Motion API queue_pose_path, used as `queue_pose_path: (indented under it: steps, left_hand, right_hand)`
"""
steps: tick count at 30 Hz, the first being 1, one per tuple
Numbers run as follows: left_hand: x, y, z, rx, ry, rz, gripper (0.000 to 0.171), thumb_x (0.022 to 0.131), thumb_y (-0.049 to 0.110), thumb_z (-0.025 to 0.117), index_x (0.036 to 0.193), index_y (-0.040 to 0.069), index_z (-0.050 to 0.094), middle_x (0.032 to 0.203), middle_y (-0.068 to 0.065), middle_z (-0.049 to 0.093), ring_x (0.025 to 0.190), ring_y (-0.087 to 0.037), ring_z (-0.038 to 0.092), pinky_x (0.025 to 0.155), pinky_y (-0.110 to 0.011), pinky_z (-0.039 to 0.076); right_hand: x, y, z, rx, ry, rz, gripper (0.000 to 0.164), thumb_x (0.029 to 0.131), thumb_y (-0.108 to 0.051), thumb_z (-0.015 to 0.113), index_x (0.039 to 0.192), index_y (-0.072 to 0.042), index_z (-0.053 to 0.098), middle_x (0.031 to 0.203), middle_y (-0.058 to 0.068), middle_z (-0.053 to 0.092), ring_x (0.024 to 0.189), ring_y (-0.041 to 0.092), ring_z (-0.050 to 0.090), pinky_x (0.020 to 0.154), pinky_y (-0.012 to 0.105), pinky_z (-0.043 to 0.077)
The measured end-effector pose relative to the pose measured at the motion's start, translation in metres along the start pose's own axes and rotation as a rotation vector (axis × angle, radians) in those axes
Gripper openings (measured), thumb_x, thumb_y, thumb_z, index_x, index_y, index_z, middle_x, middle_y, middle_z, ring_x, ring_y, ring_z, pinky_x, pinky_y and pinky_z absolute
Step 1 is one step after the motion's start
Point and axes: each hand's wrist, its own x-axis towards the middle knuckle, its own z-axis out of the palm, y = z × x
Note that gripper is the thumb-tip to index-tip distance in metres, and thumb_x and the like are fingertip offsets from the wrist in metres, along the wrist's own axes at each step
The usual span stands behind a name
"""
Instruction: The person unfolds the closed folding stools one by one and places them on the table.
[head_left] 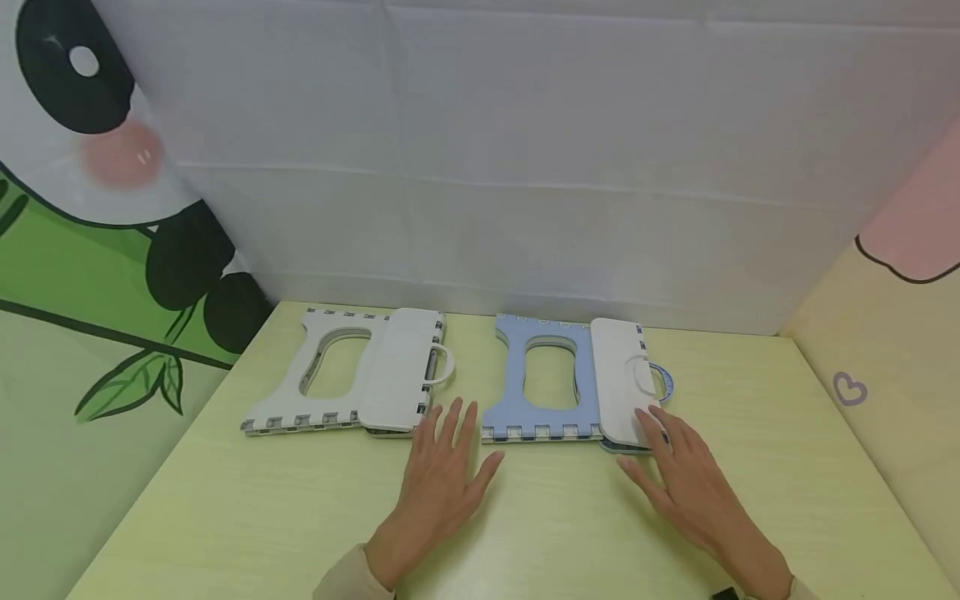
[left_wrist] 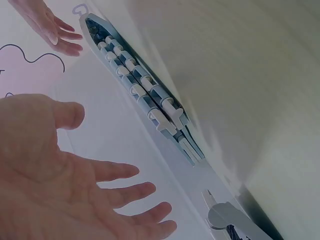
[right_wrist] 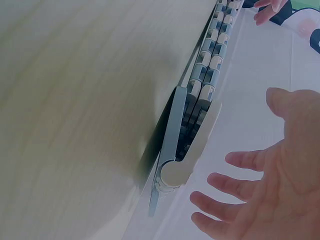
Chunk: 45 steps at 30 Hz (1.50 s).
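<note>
Two folded stools flat on the table, two hands spread just in front

The white stool lies on the left of the table, the blue stool on the right, a narrow gap between them; both are folded and laid on their broad sides, probably because that is how they rest steadily, and both turn their carry loops to the right, as if set out to match.

The left hand is at the near side of that gap, fingers extended and parted, thumb out, holding nothing; the right hand is by the near right corner of the blue stool, fingers loosely extended, also holding nothing; such spread fingers suggest hands at rest over the work rather than gripping.

From the head view the right fingertips overlap the blue stool's white panel, so touch cannot be judged there; the right wrist view shows a gap between those fingers and the stool's edge. Only the wrist views show that edge closely: paired rows of hinges and a round joint; the head view alone shows the seat cut-outs and both stools whole.
</note>
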Motion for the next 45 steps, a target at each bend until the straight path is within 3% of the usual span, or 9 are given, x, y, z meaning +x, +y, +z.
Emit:
queue_pose_path:
  steps: [8, 20, 32, 45]
  left_hand:
    - [0.006, 0.004, 0.004, -0.01, 0.163, 0.047, 0.059, 0.102, 0.041, 0.06, 0.141, -0.003, 0.056, 0.14, -0.023, 0.057, 0.123, -0.044, 0.052, 0.106, -0.059, 0.043]
    - [0.017, 0.011, 0.009, -0.021, 0.307, 0.103, 0.044, 0.096, 0.03, 0.072, 0.124, -0.003, 0.067, 0.12, -0.019, 0.067, 0.106, -0.04, 0.062, 0.09, -0.05, 0.054]
    - [0.028, 0.019, 0.013, -0.092, 0.366, 0.112, 0.037, 0.091, 0.03, 0.079, 0.115, 0.001, 0.073, 0.112, -0.013, 0.07, 0.105, -0.037, 0.062, 0.088, -0.049, 0.054]
    - [0.038, 0.026, 0.018, -0.138, 0.413, 0.155, 0.031, 0.088, 0.024, 0.082, 0.108, 0.001, 0.075, 0.105, -0.013, 0.072, 0.099, -0.033, 0.064, 0.085, -0.047, 0.056]
  right_hand:
    - [0.004, 0.003, 0.0, 0.008, 0.034, 0.033, 0.052, 0.102, -0.033, 0.064, 0.14, 0.002, 0.053, 0.14, 0.023, 0.054, 0.129, 0.043, 0.05, 0.106, 0.059, 0.041]
    - [0.011, 0.013, 0.003, -0.002, 0.173, 0.005, 0.036, 0.098, -0.02, 0.069, 0.124, 0.004, 0.064, 0.12, 0.02, 0.063, 0.107, 0.039, 0.061, 0.089, 0.055, 0.051]
    - [0.019, 0.021, 0.004, -0.01, 0.27, 0.013, 0.032, 0.094, -0.013, 0.072, 0.118, 0.007, 0.065, 0.112, 0.024, 0.065, 0.094, 0.041, 0.065, 0.072, 0.055, 0.056]
    - [0.025, 0.028, 0.004, 0.045, 0.281, 0.071, 0.036, 0.089, -0.009, 0.078, 0.119, 0.007, 0.066, 0.107, 0.023, 0.066, 0.089, 0.036, 0.066, 0.062, 0.053, 0.056]
